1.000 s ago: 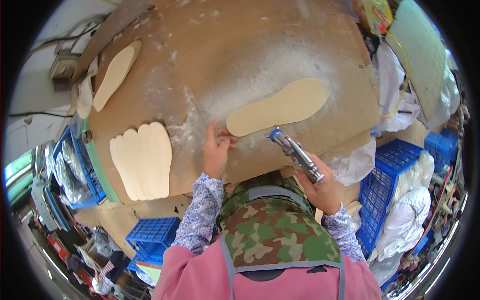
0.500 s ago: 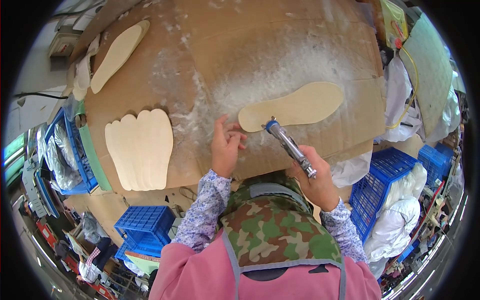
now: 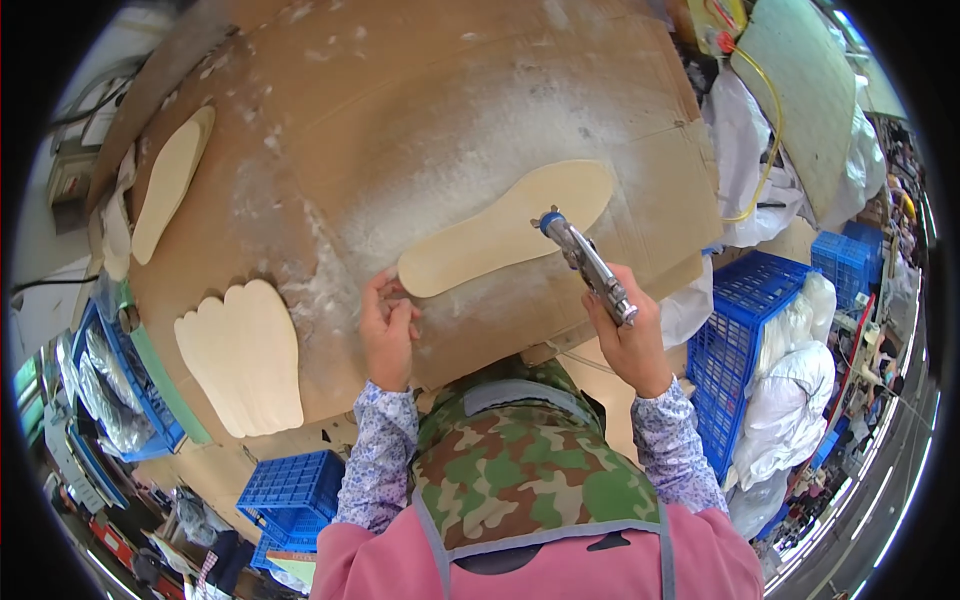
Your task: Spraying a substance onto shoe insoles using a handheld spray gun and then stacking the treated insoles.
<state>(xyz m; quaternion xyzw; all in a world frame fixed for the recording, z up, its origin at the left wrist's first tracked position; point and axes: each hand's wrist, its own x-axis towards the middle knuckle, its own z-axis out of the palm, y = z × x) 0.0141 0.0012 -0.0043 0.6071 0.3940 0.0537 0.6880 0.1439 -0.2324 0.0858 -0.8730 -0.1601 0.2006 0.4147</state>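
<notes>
In my right hand (image 3: 637,335) is a silver spray gun (image 3: 585,258) with a blue ring behind its nozzle. The fingers wrap round its handle. The nozzle hangs over the wider forefoot end of a beige insole (image 3: 490,232), which lies flat on cardboard. My left hand (image 3: 388,328) is at the insole's narrow heel end, fingers loosely bent and apart. Its fingertips are right by the heel edge; whether they touch it, I cannot tell. Left of that hand, several overlapping beige insoles (image 3: 243,362) are fanned side by side.
The cardboard sheet (image 3: 330,140) covering the table carries whitish residue. More insoles (image 3: 172,185) lie at its far left. A blue crate (image 3: 745,335) stands right of the table, beside white bags (image 3: 795,400). Another blue crate (image 3: 292,495) is below left. A yellow hose (image 3: 772,130) hangs at the right.
The spray gun has passed from the heel end to the forefoot end of the insole. My left hand has drawn left to the heel tip. The whole view has shifted and turned somewhat.
</notes>
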